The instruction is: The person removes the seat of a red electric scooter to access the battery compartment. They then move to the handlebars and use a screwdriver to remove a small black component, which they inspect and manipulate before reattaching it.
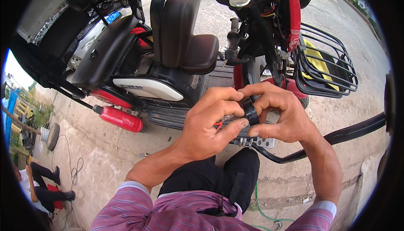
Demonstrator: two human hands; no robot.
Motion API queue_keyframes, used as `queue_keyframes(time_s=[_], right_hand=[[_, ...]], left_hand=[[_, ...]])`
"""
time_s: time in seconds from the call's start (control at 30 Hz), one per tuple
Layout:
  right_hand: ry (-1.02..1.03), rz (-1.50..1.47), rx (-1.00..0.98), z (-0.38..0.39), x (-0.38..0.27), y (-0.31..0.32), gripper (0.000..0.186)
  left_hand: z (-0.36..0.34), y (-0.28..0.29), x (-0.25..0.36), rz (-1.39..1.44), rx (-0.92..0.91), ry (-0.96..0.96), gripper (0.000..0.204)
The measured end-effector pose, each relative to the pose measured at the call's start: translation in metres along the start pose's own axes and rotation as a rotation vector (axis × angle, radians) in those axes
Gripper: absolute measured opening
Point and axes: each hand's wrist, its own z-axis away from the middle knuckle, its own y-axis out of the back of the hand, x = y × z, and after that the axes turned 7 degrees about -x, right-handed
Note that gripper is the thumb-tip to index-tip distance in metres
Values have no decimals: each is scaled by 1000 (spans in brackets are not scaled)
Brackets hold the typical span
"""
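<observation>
In front of my chest, both hands meet on a small black ring-shaped piece [251,112] that looks like a roll of black tape. My left hand [210,123] grips its left side with bent fingers and thumb. From the other side, the curled fingers and thumb of my right hand [281,115] close on it. Part of the roll is hidden behind the fingers. A bit of orange-red wire [218,125] shows beside my left hand. Just below my hands is a metal plate with holes [266,142], beside the footboard of a red three-wheeled vehicle [165,117].
The vehicle has a brown seat [200,54] and a black front basket [326,69] with yellow cloth inside. A black curved bar [353,131] runs along the right. A green hose [259,201] lies on the concrete. At far left a person [40,184] sits near a loose cable [75,170].
</observation>
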Motion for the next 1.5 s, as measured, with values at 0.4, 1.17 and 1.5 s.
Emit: queue_keyframes(time_s=[0.4, 1.17, 1.5], right_hand=[[121, 355, 154, -2, -4, -1, 30], [144, 520, 258, -2, -4, -4, 31], [150, 520, 296, -1, -4, -3, 32]], left_hand=[[-5, -10, 11, -4, 46, 52, 31], [-6, -21, 2, 49, 112, 15, 21], [-10, -25, -2, 13, 163, -71, 26]])
